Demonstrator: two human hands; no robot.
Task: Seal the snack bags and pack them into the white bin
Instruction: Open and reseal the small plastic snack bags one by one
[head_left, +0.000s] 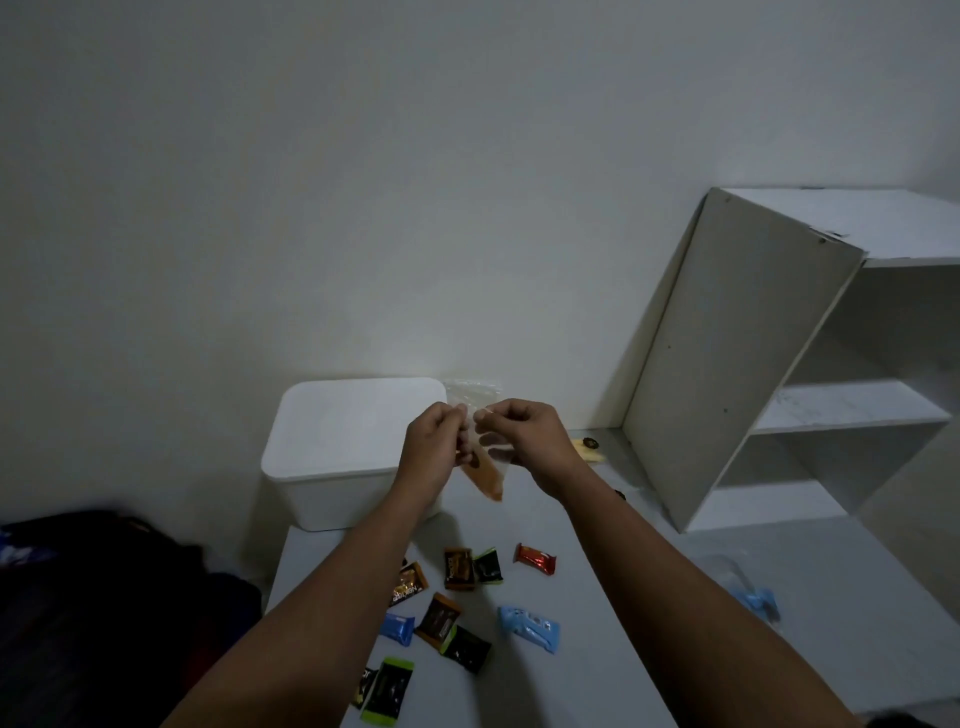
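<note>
Clear plastic snack bag (480, 457) with an orange packet inside hangs at frame centre, above the grey counter (623, 597). Left hand (434, 441) and right hand (524, 436) each pinch its top edge with curled fingers. White lidded plastic bin (343, 452) stands just left of the bag. Loose wrapped snack bars (467, 603) lie scattered on the counter, lower centre. White open shelf unit (779, 364) occupies the right of the frame.

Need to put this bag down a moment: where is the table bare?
Bare table lies between the red snack and the shelf unit, and right of the blue snack. Crowded: the wrappers under both forearms.
</note>
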